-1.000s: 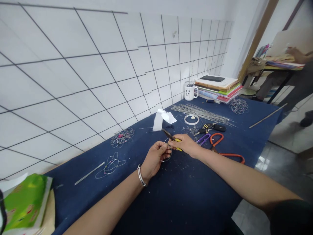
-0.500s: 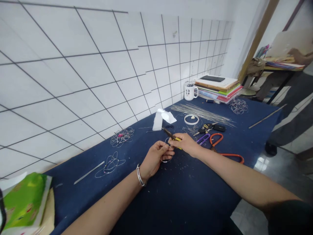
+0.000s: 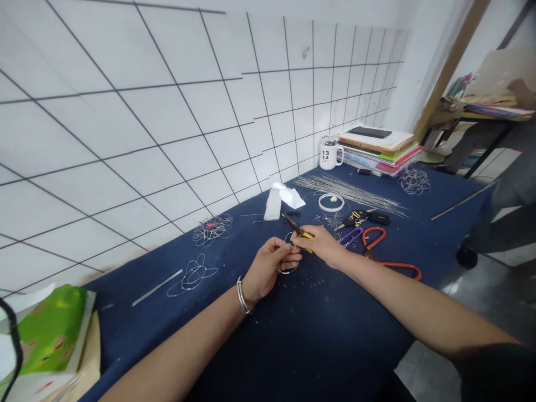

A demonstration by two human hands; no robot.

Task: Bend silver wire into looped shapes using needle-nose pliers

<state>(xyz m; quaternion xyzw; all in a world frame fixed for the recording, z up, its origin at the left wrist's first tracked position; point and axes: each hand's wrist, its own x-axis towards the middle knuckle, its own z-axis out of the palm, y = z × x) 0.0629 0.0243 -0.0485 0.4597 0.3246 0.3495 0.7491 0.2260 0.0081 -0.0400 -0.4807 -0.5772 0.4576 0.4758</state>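
Note:
My left hand (image 3: 268,267) pinches a thin wire loop (image 3: 288,270) just above the dark blue table cloth (image 3: 318,324), fingers closed on it. My right hand (image 3: 320,244) grips yellow-handled pliers (image 3: 296,228), whose dark jaws point up and left past the loop. Both hands meet at the middle of the table. A metal bangle sits on my left wrist.
Orange-handled scissors (image 3: 387,254), a purple snipper (image 3: 350,236), a bundle of straight wires (image 3: 352,191), a tape ring (image 3: 330,201) and finished wire flowers (image 3: 212,228) lie around. A mug (image 3: 329,154) and stacked books (image 3: 379,148) stand at the far end. A person stands at right (image 3: 502,206).
My hands stay together on the loop, which has shifted slightly as I work it. The view has drifted a little. The person at right has stepped further into view.

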